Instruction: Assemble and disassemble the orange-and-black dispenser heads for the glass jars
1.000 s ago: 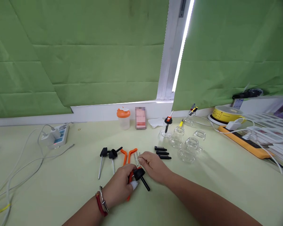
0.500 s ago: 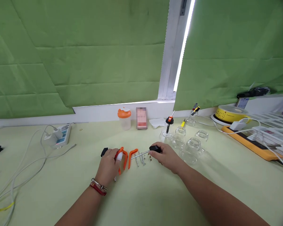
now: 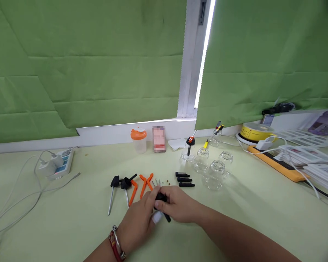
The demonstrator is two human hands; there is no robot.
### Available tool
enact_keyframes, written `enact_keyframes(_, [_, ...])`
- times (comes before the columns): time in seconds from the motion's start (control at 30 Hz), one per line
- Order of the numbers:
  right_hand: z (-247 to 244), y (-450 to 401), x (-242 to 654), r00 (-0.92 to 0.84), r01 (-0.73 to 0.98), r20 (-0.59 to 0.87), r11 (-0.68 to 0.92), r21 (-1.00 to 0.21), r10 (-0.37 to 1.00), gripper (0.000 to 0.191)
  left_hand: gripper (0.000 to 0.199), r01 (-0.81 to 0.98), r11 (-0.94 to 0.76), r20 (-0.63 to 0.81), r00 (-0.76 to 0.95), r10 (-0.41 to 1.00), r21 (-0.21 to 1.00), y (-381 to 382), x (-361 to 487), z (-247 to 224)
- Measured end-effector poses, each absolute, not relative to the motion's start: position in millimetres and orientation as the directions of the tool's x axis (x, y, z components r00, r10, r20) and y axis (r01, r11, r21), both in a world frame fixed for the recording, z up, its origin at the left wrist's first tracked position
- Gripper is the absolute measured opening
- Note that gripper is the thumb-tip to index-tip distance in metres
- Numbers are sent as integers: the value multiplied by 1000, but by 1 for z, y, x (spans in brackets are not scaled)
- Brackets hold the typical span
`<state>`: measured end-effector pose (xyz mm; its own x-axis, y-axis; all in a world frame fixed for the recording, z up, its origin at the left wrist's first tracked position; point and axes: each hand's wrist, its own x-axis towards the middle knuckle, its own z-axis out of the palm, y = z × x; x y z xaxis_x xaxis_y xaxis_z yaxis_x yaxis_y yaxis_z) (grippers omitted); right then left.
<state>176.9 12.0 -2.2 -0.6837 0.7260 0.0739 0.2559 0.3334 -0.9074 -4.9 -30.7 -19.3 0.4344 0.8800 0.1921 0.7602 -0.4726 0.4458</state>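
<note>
Forearms (image 3: 232, 230) converge, left hand (image 3: 137, 219) and right hand (image 3: 182, 205) curled around one black part (image 3: 161, 197).

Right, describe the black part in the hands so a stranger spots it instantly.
On the pale green table, the left hand and right hand meet. Between them is the black part. Unlike the two black-headed metal rods to the left, it is held.

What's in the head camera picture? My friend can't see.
Two hands hold a black part over a pale green table. Orange pieces and black-topped metal rods lie to the left; three black pieces and glass jars to the right.
</note>
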Motion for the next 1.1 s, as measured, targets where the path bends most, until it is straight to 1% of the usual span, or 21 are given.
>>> enact_keyframes(0.07, [3, 11, 177, -711, 274, 65, 361, -891, 700, 32, 50, 756, -448, 228, 386, 894, 476, -27, -10, -17])
enact_keyframes(0.1, [5, 14, 180, -691, 313, 68, 383, -869, 720, 37, 46, 775, -422, 269, 329, 905, 470, -23, -17, -14])
enact_keyframes(0.13, [8, 20, 185, -637, 376, 98, 419, -826, 764, 43, 44, 812, -372, 326, 238, 915, 450, -19, -26, -9])
enact_keyframes(0.17, [11, 27, 191, -571, 458, 150, 465, -758, 807, 46, 43, 863, -270, 365, 108, 925, 428, -14, -38, -2])
enact_keyframes(0.2, [14, 36, 199, -478, 570, 231, 499, -652, 848, 46, 41, 906, -121, 377, -45, 925, 405, -9, -52, 5])
enact_keyframes(0.23, [16, 46, 209, -388, 694, 333, 510, -508, 860, 46, 40, 928, 47, 371, -193, 909, 369, -5, -67, 12])
enact_keyframes(0.27, [18, 57, 219, -314, 805, 433, 479, -351, 845, 43, 40, 923, 225, 331, -328, 885, 312, -1, -83, 17])
enact_keyframes(0.3, [18, 67, 230, -258, 888, 506, 409, -211, 823, 39, 41, 889, 380, 262, -443, 858, 257, 3, -99, 21])
enact_keyframes(0.33, [18, 76, 241, -211, 943, 556, 318, -102, 804, 37, 40, 851, 484, 187, -520, 834, 205, 6, -114, 23])
enact_keyframes(0.37, [16, 85, 251, -184, 972, 579, 235, -13, 794, 38, 38, 829, 536, 129, -556, 821, 160, 8, -128, 23])
enact_keyframes(0.4, [14, 92, 261, -187, 981, 576, 179, 71, 796, 42, 33, 828, 543, 79, -555, 828, 139, 10, -138, 21])
enact_keyframes(0.47, [9, 101, 276, -231, 966, 506, 137, 218, 831, 51, 25, 824, 551, -40, -551, 834, 132, 14, -152, 13])
enact_keyframes(0.5, [6, 103, 281, -233, 959, 458, 124, 255, 858, 54, 23, 827, 548, -78, -543, 836, 126, 16, -154, 8])
enact_keyframes(0.57, [2, 103, 289, -234, 948, 387, 121, 295, 892, 55, 22, 832, 541, -108, -530, 841, 123, 19, -153, -1])
enact_keyframes(0.63, [1, 100, 295, -238, 943, 368, 124, 308, 899, 53, 23, 840, 526, -101, -516, 850, 131, 21, -147, -6])
enact_keyframes(0.73, [3, 96, 299, -224, 943, 379, 102, 316, 898, 50, 24, 859, 486, -91, -477, 874, 162, 22, -140, -7])
enact_keyframes(0.83, [10, 104, 295, -177, 953, 420, 49, 299, 890, 60, 24, 870, 460, -92, -451, 888, 178, 20, -136, -6])
enact_keyframes(0.9, [16, 118, 285, -172, 963, 452, 53, 264, 875, 69, 24, 870, 462, -93, -453, 887, 171, 19, -135, -5])
enact_keyframes(0.97, [23, 137, 274, -206, 969, 457, 117, 216, 865, 70, 25, 869, 468, -96, -458, 884, 159, 18, -134, -3])
enact_keyframes(1.0, [26, 148, 268, -204, 974, 445, 136, 179, 872, 70, 25, 868, 472, -96, -462, 882, 153, 17, -134, -2])
enact_keyframes(1.1, [30, 176, 256, -102, 995, 334, 102, 16, 937, 62, 27, 864, 480, -86, -472, 877, 154, 16, -134, 1])
